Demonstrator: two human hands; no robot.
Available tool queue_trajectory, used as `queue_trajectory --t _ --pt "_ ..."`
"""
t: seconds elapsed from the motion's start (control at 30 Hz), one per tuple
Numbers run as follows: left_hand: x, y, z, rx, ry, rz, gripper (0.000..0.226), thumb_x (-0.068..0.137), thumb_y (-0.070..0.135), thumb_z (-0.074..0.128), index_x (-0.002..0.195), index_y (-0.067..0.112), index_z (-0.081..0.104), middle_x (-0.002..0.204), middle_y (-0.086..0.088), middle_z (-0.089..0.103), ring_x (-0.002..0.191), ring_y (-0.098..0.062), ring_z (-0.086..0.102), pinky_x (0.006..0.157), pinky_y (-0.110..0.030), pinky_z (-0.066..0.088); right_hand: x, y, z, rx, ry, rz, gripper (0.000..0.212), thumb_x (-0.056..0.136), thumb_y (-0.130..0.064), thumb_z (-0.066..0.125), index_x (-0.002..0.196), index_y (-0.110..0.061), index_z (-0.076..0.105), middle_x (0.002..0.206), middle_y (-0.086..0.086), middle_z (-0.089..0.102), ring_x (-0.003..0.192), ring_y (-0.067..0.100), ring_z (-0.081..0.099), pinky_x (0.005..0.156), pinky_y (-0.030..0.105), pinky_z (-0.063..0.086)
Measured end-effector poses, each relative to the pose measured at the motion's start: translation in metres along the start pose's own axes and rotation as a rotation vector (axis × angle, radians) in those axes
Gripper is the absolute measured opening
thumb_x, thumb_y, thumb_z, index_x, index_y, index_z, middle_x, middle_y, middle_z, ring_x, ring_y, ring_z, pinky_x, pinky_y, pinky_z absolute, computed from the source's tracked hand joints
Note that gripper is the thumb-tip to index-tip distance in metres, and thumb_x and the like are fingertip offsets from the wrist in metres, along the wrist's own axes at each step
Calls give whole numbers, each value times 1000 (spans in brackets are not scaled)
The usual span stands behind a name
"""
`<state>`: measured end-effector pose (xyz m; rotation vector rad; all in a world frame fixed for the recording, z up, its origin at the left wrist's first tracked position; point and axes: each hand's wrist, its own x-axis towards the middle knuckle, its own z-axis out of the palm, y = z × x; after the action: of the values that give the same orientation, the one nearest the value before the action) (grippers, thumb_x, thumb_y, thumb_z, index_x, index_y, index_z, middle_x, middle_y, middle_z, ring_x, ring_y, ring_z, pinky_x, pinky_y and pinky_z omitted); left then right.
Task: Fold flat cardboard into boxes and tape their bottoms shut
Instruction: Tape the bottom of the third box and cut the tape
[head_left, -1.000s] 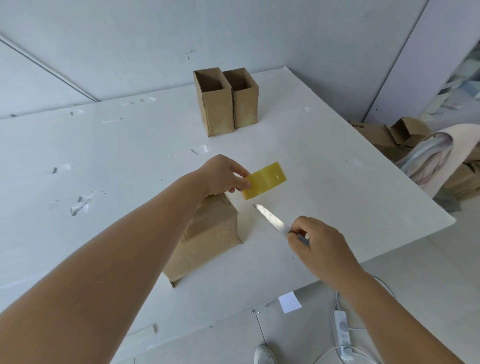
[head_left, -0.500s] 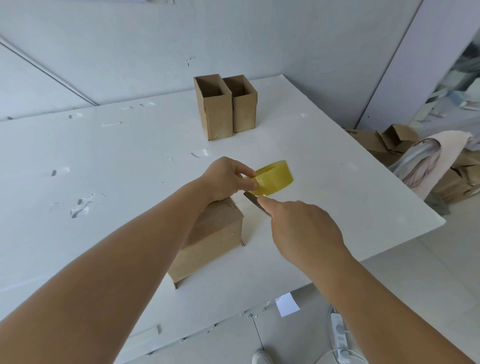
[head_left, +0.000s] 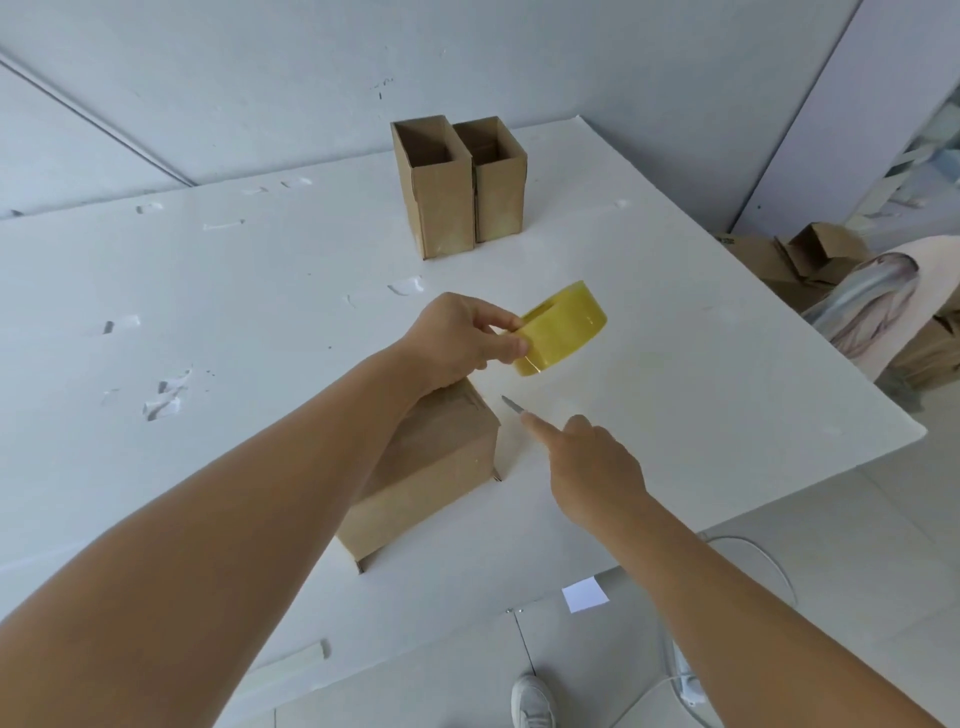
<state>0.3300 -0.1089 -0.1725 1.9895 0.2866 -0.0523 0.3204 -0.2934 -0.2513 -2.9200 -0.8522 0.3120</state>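
Observation:
A cardboard box (head_left: 431, 467) lies on its side on the white table (head_left: 675, 374), partly under my left forearm. My left hand (head_left: 462, 338) holds a yellow tape roll (head_left: 566, 327) just above and beyond the box. A thin clear strip of tape seems to run from the roll toward the box, hard to see. My right hand (head_left: 592, 473) grips a knife; only the blade tip (head_left: 511, 404) shows past my outstretched forefinger, right of the box and below the roll.
Two upright open-topped boxes (head_left: 457, 182) stand side by side at the table's far edge. Flat and crumpled cardboard (head_left: 810, 254) lies on the floor at right. A power strip with a white cable (head_left: 685, 680) and a white shoe (head_left: 532, 701) are below the near table edge.
The tape roll rose and tilted a little to the right. My right hand, which reached up to the roll with the knife half a second ago, has dropped back down beside the box.

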Motion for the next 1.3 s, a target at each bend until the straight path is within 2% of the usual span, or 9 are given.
queue_trajectory --t 0.1,0.17,0.23,0.3,0.47,0.7,1.03,1.17,1.3 --pt "1 0 0 11 2 -24 12 77 23 79 87 25 73 60 11 68 48 5 52 50 -9 42 7 8 13 52 66 -10 55 97 -19 39 147 -35 24 118 5 49 102 26 45 79 33 41" --pt "2 1 -1 22 9 -45 12 76 27 79 87 27 74 63 11 69 48 4 52 51 -9 43 8 0 8 393 196 31 38 98 -35 39 134 -27 48 118 1 58 109 22 50 89 31 40" --pt "2 1 -1 24 10 -50 12 76 27 79 87 27 74 64 11 70 49 3 52 51 -9 43 6 -20 -5 923 204 158 35 88 -52 47 99 -24 65 95 -9 65 90 2 57 74 19 42" --pt "1 2 0 25 11 -46 11 76 26 79 86 26 74 63 11 70 50 3 53 51 -9 43 8 -41 -15 1268 96 267 51 79 -62 50 77 -12 59 71 -5 56 59 -2 50 52 11 39" --pt "2 2 0 24 34 -70 14 75 26 80 89 26 74 64 11 71 60 3 63 54 -6 44 24 -69 -25 1754 -27 462 35 81 -49 67 76 -15 62 79 5 61 80 22 58 71 35 46" --pt "4 1 6 33 48 -122 12 75 25 81 85 24 74 60 11 70 50 3 57 47 -8 42 26 -74 -20 1879 27 542 23 85 -34 67 88 -11 67 96 14 69 107 37 60 97 53 47" --pt "3 7 11 -269 284 -53 4 83 22 72 85 25 72 62 12 69 49 3 54 53 -8 44 19 -74 -12 1893 68 614 21 84 -28 67 72 -15 55 82 10 53 83 26 49 73 39 41" --pt "-6 11 6 -260 270 26 10 84 21 71 81 31 72 62 13 69 55 2 57 57 -9 45 19 -76 -15 1877 77 599 23 83 -30 68 70 -16 56 80 8 57 82 26 52 77 40 46" --pt "-22 10 -21 -287 436 57 5 84 27 72 88 26 74 65 11 69 58 0 58 56 -8 42 23 -88 -22 1858 106 522 21 80 -26 70 68 -14 57 74 7 58 74 24 53 77 43 51"
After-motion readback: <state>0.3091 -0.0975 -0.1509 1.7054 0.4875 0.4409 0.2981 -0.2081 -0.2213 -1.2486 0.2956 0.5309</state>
